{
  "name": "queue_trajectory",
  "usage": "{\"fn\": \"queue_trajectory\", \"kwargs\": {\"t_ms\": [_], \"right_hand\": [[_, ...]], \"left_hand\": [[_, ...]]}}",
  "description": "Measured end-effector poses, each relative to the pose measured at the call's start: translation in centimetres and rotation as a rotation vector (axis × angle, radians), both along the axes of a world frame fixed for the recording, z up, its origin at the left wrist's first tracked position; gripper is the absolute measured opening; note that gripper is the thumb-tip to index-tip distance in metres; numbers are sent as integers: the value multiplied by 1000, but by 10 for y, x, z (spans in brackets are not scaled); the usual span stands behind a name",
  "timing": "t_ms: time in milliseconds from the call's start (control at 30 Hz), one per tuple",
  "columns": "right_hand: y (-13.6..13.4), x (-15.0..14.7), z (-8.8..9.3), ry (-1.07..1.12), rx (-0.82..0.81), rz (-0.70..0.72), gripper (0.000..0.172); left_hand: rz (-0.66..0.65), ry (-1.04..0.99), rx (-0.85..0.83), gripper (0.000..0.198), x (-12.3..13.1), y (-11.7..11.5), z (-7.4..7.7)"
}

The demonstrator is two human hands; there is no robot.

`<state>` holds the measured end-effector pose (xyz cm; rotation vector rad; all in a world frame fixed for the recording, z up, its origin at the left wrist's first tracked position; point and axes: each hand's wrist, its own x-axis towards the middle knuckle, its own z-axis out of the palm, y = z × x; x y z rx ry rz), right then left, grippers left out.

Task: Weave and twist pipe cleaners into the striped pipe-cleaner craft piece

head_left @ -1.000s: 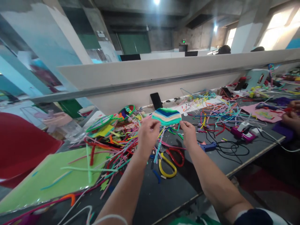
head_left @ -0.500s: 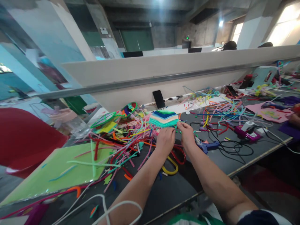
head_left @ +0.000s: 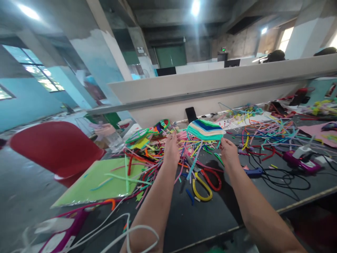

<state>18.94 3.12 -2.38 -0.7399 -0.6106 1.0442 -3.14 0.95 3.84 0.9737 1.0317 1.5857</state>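
My right hand (head_left: 230, 153) pinches the lower right corner of a striped piece (head_left: 205, 130) of pipe cleaners in green, blue, cream and turquoise, held up over the table. My left hand (head_left: 172, 150) is off that piece, at the tangled heap of pipe cleaners (head_left: 155, 154); its fingers stretch forward, and I see nothing held in them. Between my forearms lie scissors (head_left: 199, 173) with one red and one yellow handle. A blue-handled tool (head_left: 254, 172) is partly hidden behind my right wrist.
On the left lies a green sheet (head_left: 102, 179) in clear wrap, near a red chair (head_left: 58, 147). A phone (head_left: 191, 114) leans on the divider. Black cables and a purple power strip (head_left: 302, 163) are at right. White cords (head_left: 129, 228) cross the front left.
My left hand has let go of the striped piece and moved left to the pipe cleaner heap. My right hand keeps holding the piece. The camera view has shifted left and up.
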Motion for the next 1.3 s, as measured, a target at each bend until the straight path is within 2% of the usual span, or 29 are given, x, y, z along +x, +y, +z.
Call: {"fn": "queue_trajectory", "kwargs": {"t_ms": [67, 133, 233, 433, 700, 867, 1067, 1200, 1300], "right_hand": [[0, -1, 0, -12, 13, 19, 32], [-1, -2, 1, -28, 25, 44, 33], [-2, -2, 1, -32, 33, 71, 33], [2, 0, -5, -3, 31, 130, 31], [4, -1, -8, -45, 29, 120, 33], [2, -2, -4, -49, 60, 117, 29], [3, 0, -7, -58, 62, 120, 25], [4, 2, -7, -143, -20, 120, 21], [0, 4, 0, -260, -32, 9, 24]], "left_hand": [[-105, -204, -72, 24, -8, 4, 0], [-186, -301, -95, 24, -9, 3, -1], [-245, -308, -87, 24, -7, 0, -1], [-276, -316, -85, 16, -6, -6, 7], [-319, -371, -121, 9, -4, -8, 11], [-259, -353, -133, 10, 0, -7, 10], [-305, -266, 28, 15, 7, -14, 14], [-259, -164, 97, 22, 8, -17, 16], [-252, -49, 114, 25, 12, -19, 17]]}}
